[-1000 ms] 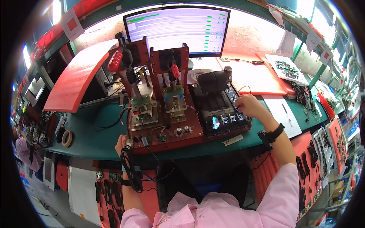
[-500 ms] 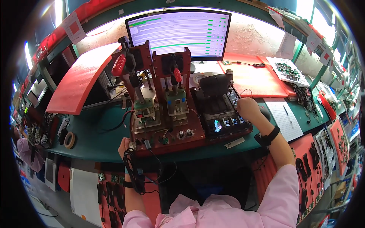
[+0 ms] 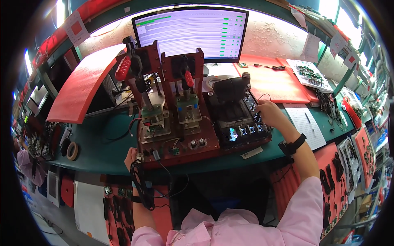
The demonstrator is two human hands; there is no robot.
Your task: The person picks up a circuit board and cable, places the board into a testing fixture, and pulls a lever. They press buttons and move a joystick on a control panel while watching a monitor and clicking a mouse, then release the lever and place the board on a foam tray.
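My right hand (image 3: 270, 114) is at the right edge of a black test device (image 3: 234, 119) with a lit display, buttons and small knobs. Its fingers are closed, pinching at a small knob on that edge that they mostly cover. My left hand (image 3: 130, 157) is at the front left corner of a dark red test fixture (image 3: 197, 151), fingers curled by a cable connector; what they hold is hidden. A bundle of black cable (image 3: 140, 180) hangs in front of my left wrist. Two toggle clamps with red handles (image 3: 123, 68) rise from the fixture, over green circuit boards.
Behind stands a monitor (image 3: 193, 35) showing rows with green marks. A sheet of paper with a pen (image 3: 307, 127) lies right of the device. Tape (image 3: 72, 151) is on the left. Pink foam (image 3: 84, 88) leans at the back left; black cables (image 3: 328, 180) lie on foam below right.
The view has shifted slightly. My right fingers have shifted a little at the device's edge, uncovering a knob. The monitor's rows have changed, and a red mark there is gone. My left hand stays put.
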